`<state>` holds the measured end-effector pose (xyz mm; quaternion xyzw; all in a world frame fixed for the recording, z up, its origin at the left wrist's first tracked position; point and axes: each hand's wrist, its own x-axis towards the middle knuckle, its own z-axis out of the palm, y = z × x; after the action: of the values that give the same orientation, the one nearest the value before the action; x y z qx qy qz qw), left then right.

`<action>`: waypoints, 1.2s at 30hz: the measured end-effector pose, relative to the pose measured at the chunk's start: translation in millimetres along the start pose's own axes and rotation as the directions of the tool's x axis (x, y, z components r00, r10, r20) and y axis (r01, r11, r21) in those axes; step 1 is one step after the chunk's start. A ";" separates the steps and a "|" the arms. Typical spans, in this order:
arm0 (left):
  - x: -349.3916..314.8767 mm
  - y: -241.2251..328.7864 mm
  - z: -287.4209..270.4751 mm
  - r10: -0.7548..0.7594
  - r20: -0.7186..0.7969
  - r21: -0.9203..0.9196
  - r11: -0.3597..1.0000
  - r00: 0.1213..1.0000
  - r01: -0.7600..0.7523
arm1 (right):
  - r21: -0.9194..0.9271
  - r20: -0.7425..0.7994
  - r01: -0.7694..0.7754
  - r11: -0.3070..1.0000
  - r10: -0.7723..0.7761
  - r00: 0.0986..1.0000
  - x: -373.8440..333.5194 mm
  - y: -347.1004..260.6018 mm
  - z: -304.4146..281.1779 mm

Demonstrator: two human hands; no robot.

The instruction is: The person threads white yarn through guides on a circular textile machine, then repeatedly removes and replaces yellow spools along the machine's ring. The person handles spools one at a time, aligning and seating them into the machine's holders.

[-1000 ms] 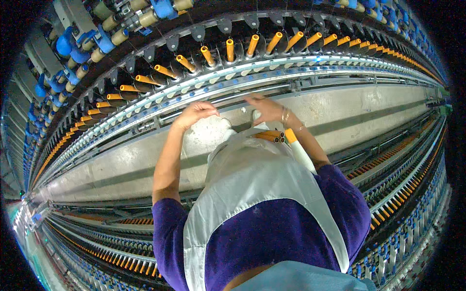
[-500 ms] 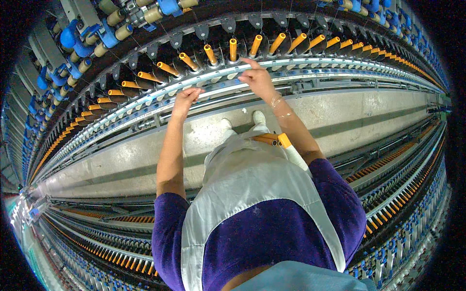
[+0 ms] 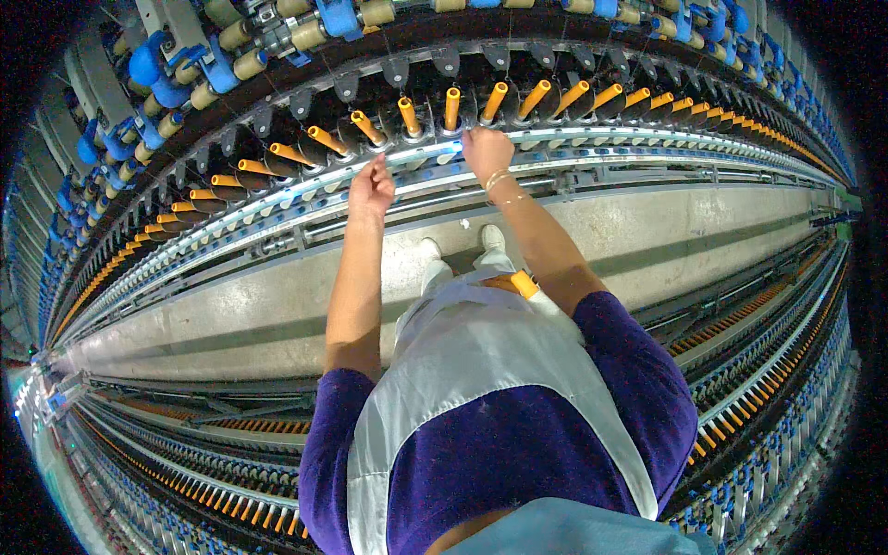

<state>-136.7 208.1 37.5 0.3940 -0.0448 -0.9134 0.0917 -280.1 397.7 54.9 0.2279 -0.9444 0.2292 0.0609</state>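
Observation:
My right hand (image 3: pixel 487 154) is closed at the silver rail (image 3: pixel 546 136) of a spinning machine, just below an upright orange bobbin tube (image 3: pixel 451 109). Its fingertips are hidden, and a small blue glow shows on the rail beside them. Lower and to the left, my left hand (image 3: pixel 372 190) has its fingers curled together in front of the rail, under another orange tube (image 3: pixel 410 117). Any thread in either hand is too fine to make out. The orange tubes stand on spindles in a long curved row.
Above the tubes run dark thread guides (image 3: pixel 396 72) and blue-and-tan rollers (image 3: pixel 310 35). My feet stand on a pale floor (image 3: pixel 268 305) in the aisle. Behind me is another machine with orange tubes (image 3: pixel 731 421). Orange tubes (image 3: pixel 524 283) stick out of my apron pocket.
My right hand has closed from a pointing pose and settled against the rail. My left hand has shifted slightly right. The view has moved a little, lowering the machine in the picture.

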 end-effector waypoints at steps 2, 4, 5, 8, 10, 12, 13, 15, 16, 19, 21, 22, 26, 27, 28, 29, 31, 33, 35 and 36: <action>0.7 -9.1 8.2 0.055 0.126 -0.127 0.991 0.991 -0.039 | 0.121 -0.116 -0.015 0.993 0.029 0.993 3.3 4.7 -4.3; -10.4 -26.4 15.1 0.143 0.193 -0.035 0.990 0.971 -0.139 | 0.318 -0.223 0.158 0.935 -0.088 0.971 -5.4 16.2 -19.6; -23.0 -38.3 16.8 0.198 0.210 0.125 0.966 0.957 -0.227 | 0.337 -0.268 0.176 0.925 -0.084 0.960 -14.9 26.9 -32.7; -54.7 -89.6 47.3 0.372 0.106 0.534 0.761 0.922 -0.369 | 0.588 -0.061 -0.056 0.807 0.113 0.992 -44.4 46.3 -61.2; -55.4 -112.1 96.9 0.540 0.056 0.603 0.652 0.840 -0.459 | 0.734 0.126 -0.231 0.638 0.206 0.970 -46.3 48.8 -69.3; -43.6 -118.0 152.0 0.712 0.171 0.614 0.464 0.681 -0.639 | 0.829 0.310 -0.353 0.433 0.169 0.936 -41.3 44.8 -72.9; -40.5 -117.8 170.4 0.743 0.287 0.603 0.351 0.605 -0.717 | 0.855 0.148 -0.124 0.504 -0.008 0.989 -38.7 40.9 -74.2; -41.9 -119.0 180.8 0.715 0.461 0.608 0.177 0.526 -0.774 | 0.767 0.078 -0.037 0.640 -0.036 0.996 -35.7 36.9 -82.4; -43.1 -119.5 175.7 0.673 0.409 0.729 0.165 0.616 -0.664 | 0.704 -0.027 0.078 0.706 -0.084 0.996 -38.1 37.0 -89.5; -42.3 -131.0 133.3 0.633 0.325 0.826 0.172 0.703 -0.537 | 0.690 0.140 -0.143 0.710 0.063 0.988 -57.2 40.4 -113.5; -19.8 -143.3 113.2 0.741 0.251 0.706 0.300 0.623 -0.642 | 0.799 0.178 -0.197 0.568 0.090 0.980 -60.7 41.1 -122.0; -7.3 -146.0 106.1 0.756 0.241 0.670 0.325 0.609 -0.668 | 0.791 0.292 -0.336 0.511 0.166 0.942 -57.5 42.1 -124.6; 23.8 -153.3 82.5 0.756 0.332 0.917 -0.118 0.564 -0.381 | 0.715 0.014 0.096 0.692 -0.152 0.988 -43.5 41.2 -132.3; 26.5 -153.1 78.5 0.724 0.366 0.913 -0.160 0.585 -0.375 | 0.626 0.001 0.146 0.766 -0.188 0.982 -41.5 42.3 -136.0; 27.6 -153.1 74.9 0.679 0.318 0.944 -0.160 0.661 -0.290 | 0.586 -0.045 0.241 0.773 -0.266 0.963 -44.5 41.4 -138.9; 26.5 -152.8 70.2 0.622 0.322 0.947 -0.218 0.713 -0.238 | 0.530 -0.058 0.268 0.805 -0.281 0.958 -48.6 43.5 -143.6; 24.4 -153.3 62.4 0.550 0.334 0.938 -0.116 0.765 -0.326 | 0.509 -0.059 0.269 0.818 -0.279 0.958 -60.2 46.8 -144.8; 24.0 -154.0 56.8 0.473 0.383 0.915 -0.076 0.794 -0.396 | 0.598 -0.088 0.282 0.750 -0.289 0.953 -68.6 52.8 -135.5; 26.8 -154.7 53.9 0.463 0.354 0.919 -0.009 0.813 -0.395 | 0.525 0.027 0.240 0.817 -0.298 0.954 -66.9 58.2 -115.7; 28.8 -154.8 53.2 0.463 0.388 0.892 0.029 0.797 -0.451 | 0.497 0.073 0.227 0.838 -0.301 0.951 -60.6 60.0 -104.7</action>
<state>-215.3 354.3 29.6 0.3297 -0.7231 -0.5964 0.1127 -252.6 517.8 110.2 0.3803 -0.8185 0.4290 -0.0371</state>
